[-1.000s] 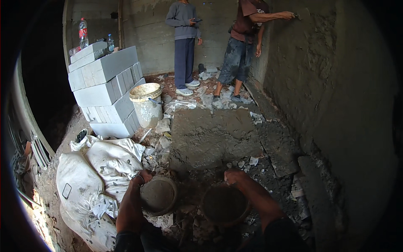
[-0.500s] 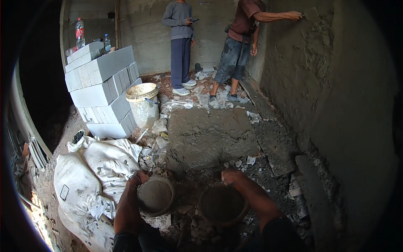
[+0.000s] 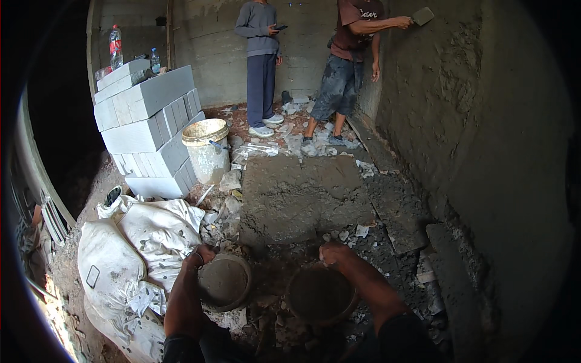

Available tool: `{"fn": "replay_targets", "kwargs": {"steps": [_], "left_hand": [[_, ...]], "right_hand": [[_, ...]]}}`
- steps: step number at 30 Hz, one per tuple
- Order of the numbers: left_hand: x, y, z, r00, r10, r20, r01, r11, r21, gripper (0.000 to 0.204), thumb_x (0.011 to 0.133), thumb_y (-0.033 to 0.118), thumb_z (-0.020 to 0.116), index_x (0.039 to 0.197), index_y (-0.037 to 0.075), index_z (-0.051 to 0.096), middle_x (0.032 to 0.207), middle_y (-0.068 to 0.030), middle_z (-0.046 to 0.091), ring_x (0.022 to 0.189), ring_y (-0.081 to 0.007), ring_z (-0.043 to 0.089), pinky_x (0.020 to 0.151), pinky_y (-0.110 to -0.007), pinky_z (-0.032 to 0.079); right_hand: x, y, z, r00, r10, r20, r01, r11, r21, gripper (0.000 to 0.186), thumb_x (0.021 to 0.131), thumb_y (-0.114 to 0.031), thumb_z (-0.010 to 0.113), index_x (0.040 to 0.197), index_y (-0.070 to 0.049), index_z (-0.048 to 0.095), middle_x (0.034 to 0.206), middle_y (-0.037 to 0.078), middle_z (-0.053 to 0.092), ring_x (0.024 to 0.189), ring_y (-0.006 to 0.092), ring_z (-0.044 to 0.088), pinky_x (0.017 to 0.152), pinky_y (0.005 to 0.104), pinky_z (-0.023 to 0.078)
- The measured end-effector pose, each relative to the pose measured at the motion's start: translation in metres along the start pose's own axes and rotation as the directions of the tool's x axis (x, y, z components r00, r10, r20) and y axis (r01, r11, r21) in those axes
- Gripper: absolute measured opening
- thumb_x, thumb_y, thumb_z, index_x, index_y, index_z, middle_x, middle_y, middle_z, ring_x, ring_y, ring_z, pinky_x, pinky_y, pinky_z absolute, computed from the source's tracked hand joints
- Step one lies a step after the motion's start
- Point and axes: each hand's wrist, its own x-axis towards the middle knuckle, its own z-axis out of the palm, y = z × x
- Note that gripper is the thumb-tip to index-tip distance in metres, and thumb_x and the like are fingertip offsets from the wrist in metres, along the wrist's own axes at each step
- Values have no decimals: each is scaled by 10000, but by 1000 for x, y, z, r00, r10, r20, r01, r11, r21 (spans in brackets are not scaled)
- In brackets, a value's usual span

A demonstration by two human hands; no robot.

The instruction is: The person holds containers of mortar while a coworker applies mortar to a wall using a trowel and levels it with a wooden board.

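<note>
My left hand is closed at the upper left edge of a round bucket holding grey mortar, apparently on its handle. To the right, my right hand grips the top of a second round bucket with dark wet contents; the handle itself is too small to make out. Both forearms reach up from the lower edge. White sacks lie just left of my left arm, and a mortar-smeared slab lies beyond both buckets.
Stacked white blocks with bottles stand left, beside a dirty white bucket. Behind are a standing person holding a phone and a worker with a trowel at the plastered right wall. Rubble covers the floor.
The worker's trowel has moved leftward and up, away from where it was on the wall. The view has shifted slightly since the first frame; my hands keep hold of both buckets.
</note>
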Motion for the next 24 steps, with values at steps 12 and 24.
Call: {"fn": "replay_targets", "kwargs": {"steps": [12, 24], "left_hand": [[-12, 25, -14, 998, -21, 53, 21, 1000, -6, 421, 800, 388, 438, 998, 55, 602, 1032, -207, 579, 987, -338, 548, 840, -388, 424], [-2, 8, -4, 997, -56, 52, 57, 998, -25, 411, 786, 360, 462, 1028, 57, 597, 1063, -203, 573, 1004, -330, 544, 851, -372, 419]], "right_hand": [[-5, 16, 19, 948, -169, -269, 177, 984, 6, 136, 541, -124, 648, 645, -112, 561, 723, 66, 577, 757, 228, 585, 674, 326, 468], [-10, -1, 3, 995, 101, 3, -101, 993, 60, 287, 599, -145, 680, 881, -112, 634, 959, 88, 623, 941, 238, 579, 791, 323, 463]]}}
